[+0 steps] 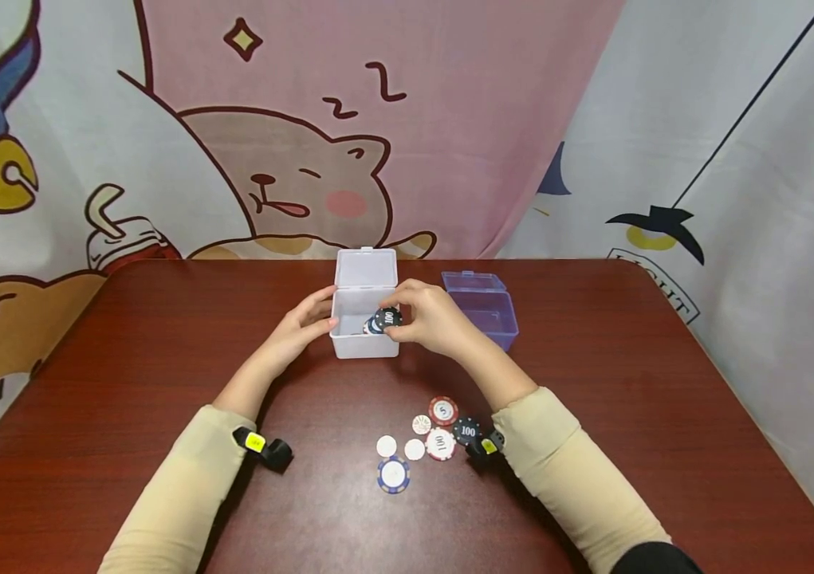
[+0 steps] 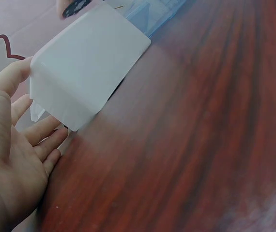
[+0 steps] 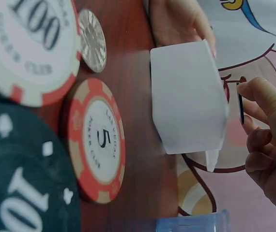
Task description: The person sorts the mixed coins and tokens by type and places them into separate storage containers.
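A white lidded box (image 1: 366, 346) stands on the table with its lid raised at the back. My left hand (image 1: 300, 329) rests against the box's left side, its fingers loosely extended. Over the box's right part, my right hand (image 1: 430, 320) pinches a black poker chip (image 1: 388, 317) marked 100 between thumb and fingers. Partly behind that chip, blue-and-white chips (image 1: 371, 325) show inside the box. In the right wrist view the pinched chip (image 3: 241, 104) appears edge-on, raised above the box rim.
A clear blue box (image 1: 496, 319), also with its lid up, stands right of the white one. Nearer me lie several loose chips: a red 5 chip (image 1: 443, 410), a red-and-white 100 chip (image 1: 440, 444), a black 100 chip (image 1: 467, 431), a blue-edged chip (image 1: 394, 474) and small pale discs (image 1: 414, 450).
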`<state>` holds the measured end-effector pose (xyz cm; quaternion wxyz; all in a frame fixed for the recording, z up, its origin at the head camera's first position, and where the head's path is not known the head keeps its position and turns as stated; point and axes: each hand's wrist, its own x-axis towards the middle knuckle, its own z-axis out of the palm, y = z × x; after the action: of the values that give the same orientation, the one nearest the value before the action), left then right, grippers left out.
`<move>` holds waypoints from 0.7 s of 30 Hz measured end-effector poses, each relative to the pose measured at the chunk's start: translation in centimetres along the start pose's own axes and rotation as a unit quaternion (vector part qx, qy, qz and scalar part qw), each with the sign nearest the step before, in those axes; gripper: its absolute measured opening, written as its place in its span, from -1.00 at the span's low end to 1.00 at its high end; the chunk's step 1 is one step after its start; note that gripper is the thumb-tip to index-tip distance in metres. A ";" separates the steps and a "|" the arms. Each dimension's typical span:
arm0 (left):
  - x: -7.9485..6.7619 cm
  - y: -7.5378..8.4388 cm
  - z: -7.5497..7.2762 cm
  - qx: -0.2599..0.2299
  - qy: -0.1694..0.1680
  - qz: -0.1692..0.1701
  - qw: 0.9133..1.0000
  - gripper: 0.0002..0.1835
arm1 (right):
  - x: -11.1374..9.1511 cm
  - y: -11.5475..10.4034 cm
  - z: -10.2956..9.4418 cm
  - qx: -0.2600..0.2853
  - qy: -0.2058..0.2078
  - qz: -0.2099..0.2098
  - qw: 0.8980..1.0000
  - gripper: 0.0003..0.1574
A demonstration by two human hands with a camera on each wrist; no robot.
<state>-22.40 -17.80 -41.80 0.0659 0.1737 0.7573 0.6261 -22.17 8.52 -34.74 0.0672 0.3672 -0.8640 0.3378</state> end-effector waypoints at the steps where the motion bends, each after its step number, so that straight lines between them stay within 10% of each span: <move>1: 0.0 0.0 0.0 -0.001 0.000 0.000 1.000 -0.36 | 0.2 0.2 0.1 -0.001 0.001 0.001 1.000 -0.58; 21: 0.0 0.1 0.0 -0.005 -0.007 -0.008 1.000 -0.34 | 2.2 1.1 2.2 -0.043 -0.030 0.115 0.992 -0.54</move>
<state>-22.36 -17.84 -41.72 0.0769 0.1714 0.7550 0.6282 -24.20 6.36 -36.16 0.0176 0.2723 -0.9159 0.2942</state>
